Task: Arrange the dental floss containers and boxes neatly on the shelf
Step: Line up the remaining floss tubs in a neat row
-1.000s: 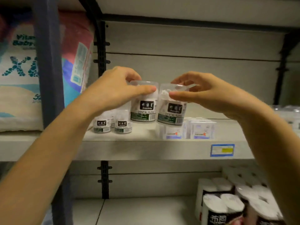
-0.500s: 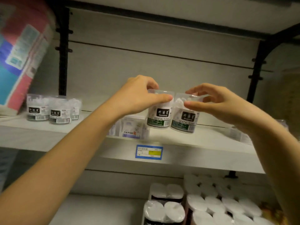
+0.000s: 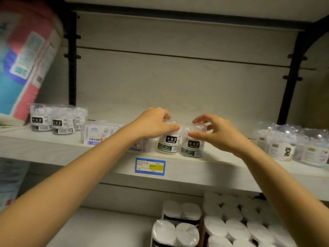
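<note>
Left dental floss tub (image 3: pixel 168 144) and right dental floss tub (image 3: pixel 193 147) now stand on the shelf (image 3: pixel 53 148), not up in the air like before. The left hand (image 3: pixel 153 123) grips one lid from above; the right hand (image 3: pixel 217 132) pinches the other.

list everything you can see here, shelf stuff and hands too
left floss container: 1, clear, black and green label, shelf front above the price tag
right floss container: 1, same look, right beside it
other floss containers: 3 visible, clear, black labels, shelf's left end
floss boxes: at least 2, white and purple, left of the held pair, one partly hidden
clear bags: several, shelf's right end
price tag: 1, blue and yellow, shelf edge
soft pack: 1, pink, blue, white, upper left
paper rolls: many, white, lower shelf
shelf: 1, pale
left hand: grips left floss container's top
right hand: pinches right floss container's top
</note>
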A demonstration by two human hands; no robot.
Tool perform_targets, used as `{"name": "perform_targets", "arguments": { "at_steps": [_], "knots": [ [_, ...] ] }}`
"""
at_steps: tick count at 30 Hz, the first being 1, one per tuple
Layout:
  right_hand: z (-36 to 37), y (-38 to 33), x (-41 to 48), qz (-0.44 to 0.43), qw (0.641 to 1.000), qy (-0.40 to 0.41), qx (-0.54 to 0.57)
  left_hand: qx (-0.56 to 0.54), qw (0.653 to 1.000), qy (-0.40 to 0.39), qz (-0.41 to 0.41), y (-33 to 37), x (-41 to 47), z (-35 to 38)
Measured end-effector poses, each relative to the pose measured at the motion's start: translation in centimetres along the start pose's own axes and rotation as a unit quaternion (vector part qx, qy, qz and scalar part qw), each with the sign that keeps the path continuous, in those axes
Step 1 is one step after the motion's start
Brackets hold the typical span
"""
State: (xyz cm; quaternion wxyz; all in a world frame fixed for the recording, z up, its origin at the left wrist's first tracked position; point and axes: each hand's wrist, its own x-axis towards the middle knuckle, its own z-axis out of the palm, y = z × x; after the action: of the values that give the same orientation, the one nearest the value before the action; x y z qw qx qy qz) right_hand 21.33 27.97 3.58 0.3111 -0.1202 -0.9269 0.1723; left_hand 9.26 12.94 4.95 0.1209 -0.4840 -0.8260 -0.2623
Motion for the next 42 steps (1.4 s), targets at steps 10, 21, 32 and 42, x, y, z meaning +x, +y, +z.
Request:
{"name": "perform_targets", "arguments": {
  "at_steps": [10,21,32,42],
  "knots": [
    [-0.6,0.3,1.2,-0.069,0.992,0.003,-0.105,0.131,0.988,-0.010,0.081,0.0,1.4,-1.5],
    [2.6,2.2,6.4,-0.016,0.991,0.018,-0.134,0.155,0.986,-0.024,0.052,-1.9,7.3,0.0],
    [2.0,-0.6,3.6,-0.072,0.988,0.129,-0.039,0.015,0.973,0.200,0.116,-4.6,1.5,-2.5],
    [6.3,-12.4,2.8,-0.102,0.993,0.058,0.008,-0.043,0.967,0.251,0.021,-18.0,-9.3,-9.5]
  ]
}}
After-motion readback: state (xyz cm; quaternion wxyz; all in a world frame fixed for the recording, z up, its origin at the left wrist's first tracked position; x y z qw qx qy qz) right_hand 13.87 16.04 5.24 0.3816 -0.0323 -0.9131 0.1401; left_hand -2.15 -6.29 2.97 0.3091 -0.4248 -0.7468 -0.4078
